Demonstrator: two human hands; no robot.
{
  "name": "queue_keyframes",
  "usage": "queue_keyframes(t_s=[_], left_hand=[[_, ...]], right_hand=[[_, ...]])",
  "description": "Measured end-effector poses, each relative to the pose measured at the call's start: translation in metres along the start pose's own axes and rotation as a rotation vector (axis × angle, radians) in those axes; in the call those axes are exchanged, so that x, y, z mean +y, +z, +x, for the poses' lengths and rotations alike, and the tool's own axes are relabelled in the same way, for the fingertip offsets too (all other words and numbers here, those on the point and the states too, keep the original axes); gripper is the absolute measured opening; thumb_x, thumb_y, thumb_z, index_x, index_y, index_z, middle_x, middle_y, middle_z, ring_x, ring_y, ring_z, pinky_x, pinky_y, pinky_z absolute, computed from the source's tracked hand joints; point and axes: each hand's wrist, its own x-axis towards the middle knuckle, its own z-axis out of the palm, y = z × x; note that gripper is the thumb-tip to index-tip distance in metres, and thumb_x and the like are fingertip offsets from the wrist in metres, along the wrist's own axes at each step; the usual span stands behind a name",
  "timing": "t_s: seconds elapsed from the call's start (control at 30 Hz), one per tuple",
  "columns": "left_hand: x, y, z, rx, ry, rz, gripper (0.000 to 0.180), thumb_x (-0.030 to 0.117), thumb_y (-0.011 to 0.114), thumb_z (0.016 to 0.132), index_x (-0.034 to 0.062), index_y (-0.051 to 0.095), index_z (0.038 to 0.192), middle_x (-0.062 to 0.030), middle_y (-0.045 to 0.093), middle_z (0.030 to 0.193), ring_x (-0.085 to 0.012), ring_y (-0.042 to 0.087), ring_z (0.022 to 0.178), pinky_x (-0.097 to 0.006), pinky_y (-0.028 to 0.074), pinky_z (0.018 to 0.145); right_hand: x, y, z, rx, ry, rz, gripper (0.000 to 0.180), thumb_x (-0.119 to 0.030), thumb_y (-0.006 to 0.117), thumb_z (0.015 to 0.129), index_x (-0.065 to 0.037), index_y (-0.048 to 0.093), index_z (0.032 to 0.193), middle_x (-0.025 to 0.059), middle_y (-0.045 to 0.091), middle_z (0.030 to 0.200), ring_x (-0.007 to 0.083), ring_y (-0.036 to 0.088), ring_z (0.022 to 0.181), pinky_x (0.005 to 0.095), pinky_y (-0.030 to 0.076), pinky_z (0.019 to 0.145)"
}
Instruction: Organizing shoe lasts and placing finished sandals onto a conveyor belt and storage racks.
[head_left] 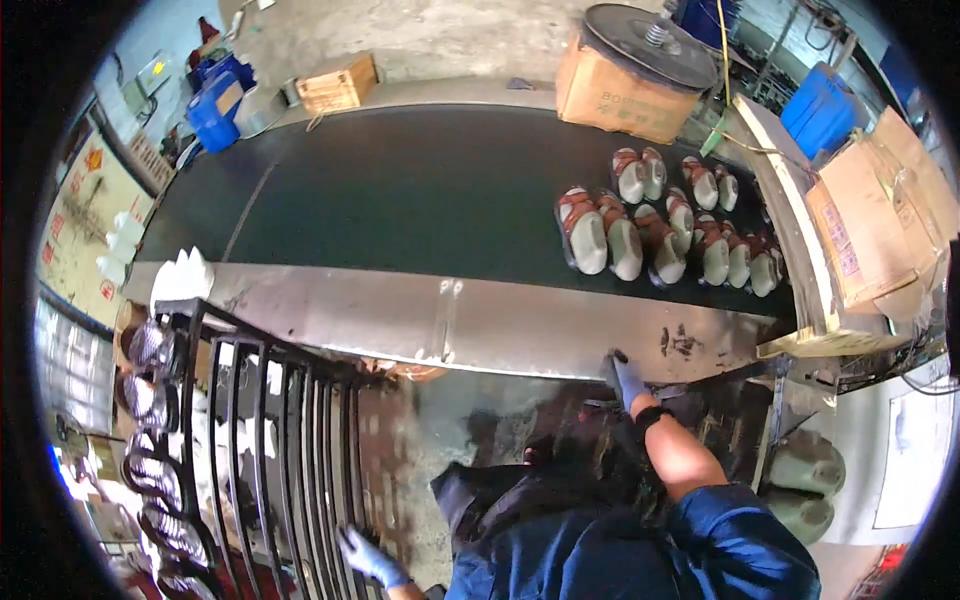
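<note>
Both gloved hands low, off the conveyor belt (400,190).
Right hand (625,378) touches the belt's steel edge (480,325), fingers together. Left hand (368,556) rests on the black rack (290,440) below that edge, fingers spread. Rack looks rigid and heavy; grip a bar.

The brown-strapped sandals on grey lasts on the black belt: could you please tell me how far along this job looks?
Done: about a dozen brown-strapped sandals on grey lasts lie clustered on the black conveyor belt. In hand: nothing is held; the gloved right hand rests at the steel table edge, and the gloved left hand touches the black metal rack. Left: two bare grey lasts sit low on the right.
</note>
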Motion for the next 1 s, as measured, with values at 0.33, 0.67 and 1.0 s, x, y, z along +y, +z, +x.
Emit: queue_keyframes(t_s=[0.33,0.67,1.0], left_hand=[[0.298,0.334,-0.104,-1.245,0.332,-0.342,0.045,-0.005,0.052,0.086,-0.0007,0.045,0.130,-0.0097,0.057,0.118,-0.0135,0.055,0.100,-0.026,0.044,0.090],[0.429,0.620,-0.167,-1.212,0.874,0.336,0.096,0.021,0.076,0.064,0.0065,0.022,0.142,-0.0192,0.039,0.137,-0.0337,0.045,0.121,-0.038,0.038,0.100],[0.462,0.659,-0.177,-1.119,0.925,0.429,0.085,0.025,0.076,0.061,0.0178,0.035,0.136,-0.0173,0.054,0.121,-0.0349,0.055,0.107,-0.042,0.046,0.090]], right_hand=[[-0.231,0.058,0.127,0.455,-0.828,-0.631,0.066,-0.027,0.066,0.076,-0.002,0.041,0.131,0.0250,0.051,0.123,0.0382,0.049,0.114,0.0398,0.040,0.097],[-0.294,0.065,0.154,0.410,-0.757,-0.935,0.065,-0.028,0.072,0.070,-0.010,0.048,0.128,0.0190,0.054,0.119,0.0367,0.048,0.115,0.0401,0.039,0.098],[-0.284,0.069,0.225,0.344,-0.258,-0.685,0.092,-0.040,0.072,0.068,-0.003,0.025,0.138,0.0254,0.026,0.142,0.0408,0.036,0.126,0.0456,0.029,0.105]])
